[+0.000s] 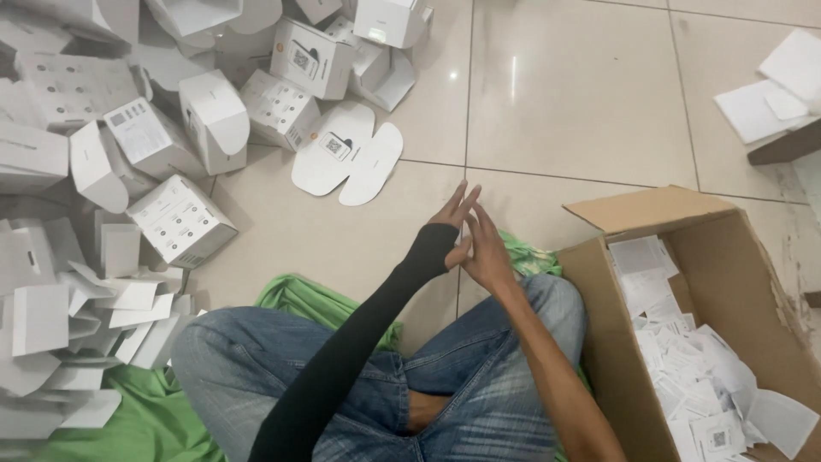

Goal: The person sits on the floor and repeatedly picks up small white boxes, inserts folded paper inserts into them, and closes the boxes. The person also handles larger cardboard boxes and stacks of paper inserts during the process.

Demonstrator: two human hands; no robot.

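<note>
Head view. Ref. landmark: cardboard box (599,299), open, lying at the person's right knee.

- Left hand (451,224), black sleeve to the wrist: fingers spread, grasping nothing. Located just left of the box, above the floor tiles (556,94).
- Right hand (486,248): fingers extended, palm touching the left hand, nothing held.
- Paper slips (693,376): loose heap inside the box, approx. half full.
- Flat die-cut carton (346,154): unfolded, on the floor up-left of the box, nearest item to both hands.
- Folded white cartons (180,221): large pile far left of the box.
- Green cloth (299,299): under the legs, left of the box.

Risk, as judged: the knee rests against the box wall; a leg shift could tip it and spill slips. The pile leans toward the knee and could slide.
</note>
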